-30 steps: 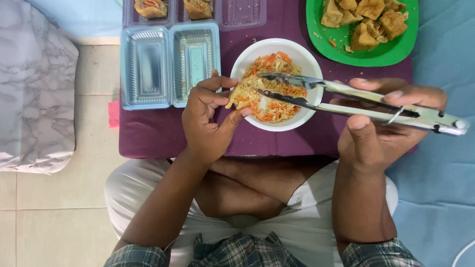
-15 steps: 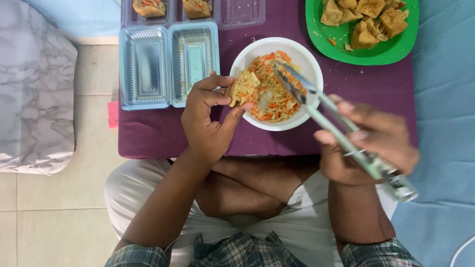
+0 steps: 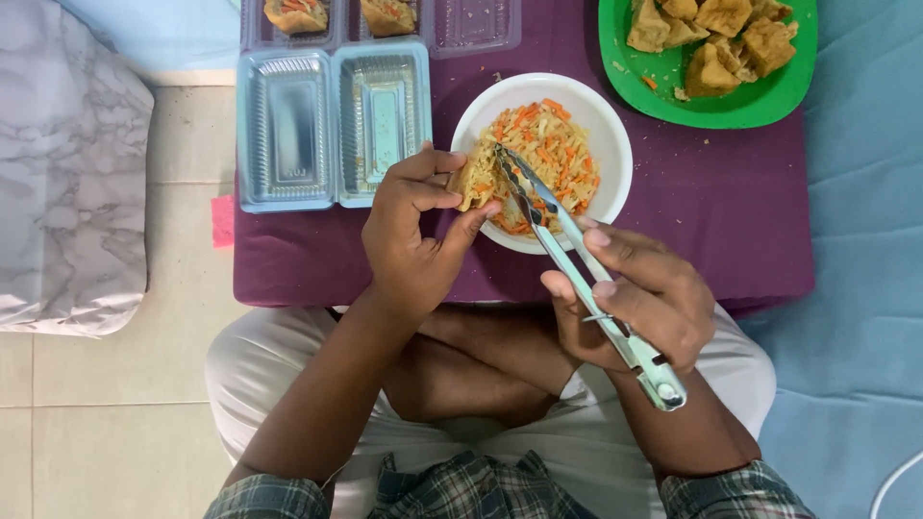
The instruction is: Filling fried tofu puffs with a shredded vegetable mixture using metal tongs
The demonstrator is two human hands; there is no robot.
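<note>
- Head view: left hand point(image 3: 413, 240) pinches a fried tofu piece point(image 3: 473, 179) at the white bowl's point(image 3: 606, 125) 9 o'clock rim.
- Right hand point(image 3: 639, 303), grip closed around metal tongs point(image 3: 577, 259); tips narrow, in the vegetable filling point(image 3: 548, 144).

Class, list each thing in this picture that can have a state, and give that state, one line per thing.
Metal tongs: nearly shut, tips in the filling.
White bowl: part full of shredded vegetable filling.
Tofu piece: pinched in left hand.
Clear twin tray: open, empty.
Green plate: loaded with fried tofu.
Right hand: gripping the tongs.
</note>
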